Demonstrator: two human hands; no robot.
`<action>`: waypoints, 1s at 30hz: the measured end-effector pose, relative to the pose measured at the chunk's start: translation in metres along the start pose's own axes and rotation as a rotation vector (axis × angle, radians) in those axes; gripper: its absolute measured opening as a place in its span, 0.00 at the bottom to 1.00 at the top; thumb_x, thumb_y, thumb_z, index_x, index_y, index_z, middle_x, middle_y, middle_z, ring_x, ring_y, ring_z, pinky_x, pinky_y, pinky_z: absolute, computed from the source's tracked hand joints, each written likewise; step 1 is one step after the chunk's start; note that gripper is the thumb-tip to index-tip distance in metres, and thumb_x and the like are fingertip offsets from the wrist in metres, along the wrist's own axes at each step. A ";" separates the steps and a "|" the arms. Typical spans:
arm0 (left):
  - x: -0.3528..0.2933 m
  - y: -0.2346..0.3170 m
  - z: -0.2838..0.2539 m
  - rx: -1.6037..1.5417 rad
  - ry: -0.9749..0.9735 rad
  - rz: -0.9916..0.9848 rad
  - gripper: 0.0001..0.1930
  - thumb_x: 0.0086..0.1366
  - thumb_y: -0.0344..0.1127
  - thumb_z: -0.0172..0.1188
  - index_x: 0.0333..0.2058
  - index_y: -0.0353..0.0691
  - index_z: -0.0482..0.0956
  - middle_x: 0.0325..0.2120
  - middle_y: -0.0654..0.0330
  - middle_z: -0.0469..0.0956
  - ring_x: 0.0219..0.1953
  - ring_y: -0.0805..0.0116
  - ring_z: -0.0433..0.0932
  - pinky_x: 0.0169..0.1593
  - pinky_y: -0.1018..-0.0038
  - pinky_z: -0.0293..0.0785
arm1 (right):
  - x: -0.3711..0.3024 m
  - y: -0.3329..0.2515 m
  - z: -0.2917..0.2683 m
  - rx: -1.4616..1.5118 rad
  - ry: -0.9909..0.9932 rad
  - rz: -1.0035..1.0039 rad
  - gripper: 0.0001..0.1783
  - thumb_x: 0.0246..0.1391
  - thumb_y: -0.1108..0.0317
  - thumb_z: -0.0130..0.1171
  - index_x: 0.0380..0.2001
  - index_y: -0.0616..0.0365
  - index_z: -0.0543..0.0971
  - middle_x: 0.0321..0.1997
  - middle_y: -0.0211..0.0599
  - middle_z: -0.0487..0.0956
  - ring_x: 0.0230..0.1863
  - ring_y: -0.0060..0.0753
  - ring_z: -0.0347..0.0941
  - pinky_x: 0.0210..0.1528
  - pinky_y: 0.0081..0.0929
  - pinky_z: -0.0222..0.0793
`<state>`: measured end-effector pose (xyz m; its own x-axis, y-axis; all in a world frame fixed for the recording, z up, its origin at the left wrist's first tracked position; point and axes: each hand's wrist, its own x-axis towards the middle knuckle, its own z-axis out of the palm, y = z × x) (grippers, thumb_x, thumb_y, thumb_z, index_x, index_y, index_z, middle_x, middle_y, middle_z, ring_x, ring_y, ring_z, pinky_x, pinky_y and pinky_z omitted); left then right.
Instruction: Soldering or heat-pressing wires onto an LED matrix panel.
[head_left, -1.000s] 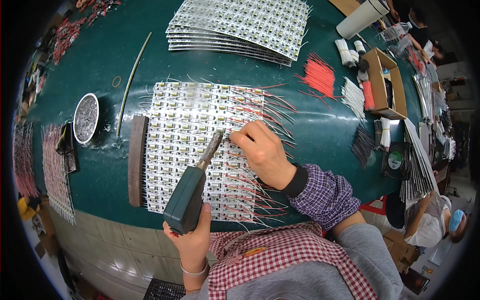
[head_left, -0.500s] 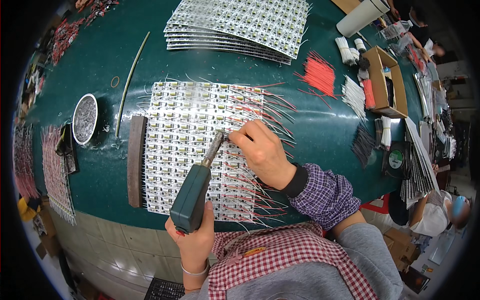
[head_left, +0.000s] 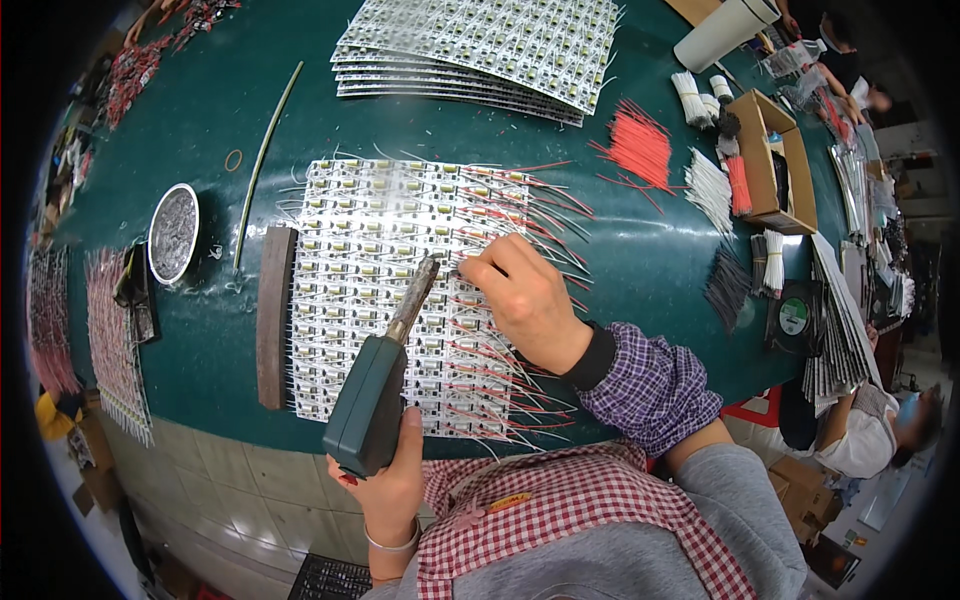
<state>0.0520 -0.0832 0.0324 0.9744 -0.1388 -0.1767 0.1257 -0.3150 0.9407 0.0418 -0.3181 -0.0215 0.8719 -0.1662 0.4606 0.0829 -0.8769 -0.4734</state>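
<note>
My left hand [head_left: 393, 490] is wrapped around the handle of a dark green soldering gun [head_left: 366, 405]. Its metal tip points away from me, over the middle of a white circuit board panel [head_left: 335, 300] with rows of small yellowish parts. Just right of the tip, my right hand [head_left: 525, 300] is closed in a pinch low over the panel, on a thin wire that its fingers mostly hide. Red and white wires [head_left: 555, 215] stick out along the panel's right side.
Left of the panel lies a dark bar [head_left: 273, 320], with a white-rimmed bowl [head_left: 173, 235] beyond it. A stack of panels [head_left: 480, 50] sits at the far side. Bundles of red wires [head_left: 638, 145], white wires [head_left: 709, 190] and black wires [head_left: 727, 288] lie right, near a cardboard box [head_left: 775, 165].
The soldering gun has moved left, and its tip has drawn a little away from my right fingertips. My right hand stays pinched in almost the same place.
</note>
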 end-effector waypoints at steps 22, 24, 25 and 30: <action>-0.007 -0.007 -0.016 -0.040 -0.010 -0.021 0.14 0.57 0.24 0.74 0.41 0.26 0.83 0.34 0.56 0.84 0.32 0.71 0.81 0.36 0.75 0.76 | -0.010 -0.021 -0.007 0.043 0.023 0.037 0.15 0.43 0.81 0.60 0.38 0.61 0.80 0.32 0.36 0.72 0.36 0.38 0.72 0.35 0.33 0.72; -0.008 -0.010 -0.017 -0.021 -0.017 -0.011 0.15 0.57 0.25 0.74 0.42 0.27 0.83 0.35 0.57 0.84 0.32 0.71 0.81 0.37 0.75 0.76 | -0.011 -0.021 -0.005 0.032 0.019 0.041 0.14 0.44 0.81 0.59 0.37 0.60 0.80 0.32 0.36 0.72 0.36 0.39 0.72 0.35 0.33 0.72; -0.009 -0.013 -0.017 -0.010 -0.025 -0.002 0.16 0.57 0.25 0.74 0.43 0.27 0.82 0.36 0.57 0.83 0.32 0.71 0.81 0.37 0.74 0.76 | -0.012 -0.021 -0.005 0.024 0.017 0.044 0.14 0.44 0.81 0.59 0.37 0.60 0.80 0.32 0.36 0.72 0.36 0.39 0.72 0.35 0.33 0.72; -0.011 -0.028 -0.016 0.170 -0.060 0.238 0.20 0.58 0.27 0.75 0.48 0.29 0.79 0.42 0.57 0.78 0.35 0.70 0.79 0.37 0.74 0.76 | -0.012 -0.021 -0.002 0.013 0.007 0.041 0.13 0.45 0.81 0.59 0.37 0.60 0.80 0.32 0.36 0.72 0.37 0.38 0.72 0.36 0.33 0.72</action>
<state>0.0405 -0.0579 0.0128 0.9593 -0.2815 0.0214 -0.1429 -0.4187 0.8968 0.0290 -0.2981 -0.0154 0.8712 -0.2048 0.4461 0.0539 -0.8634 -0.5017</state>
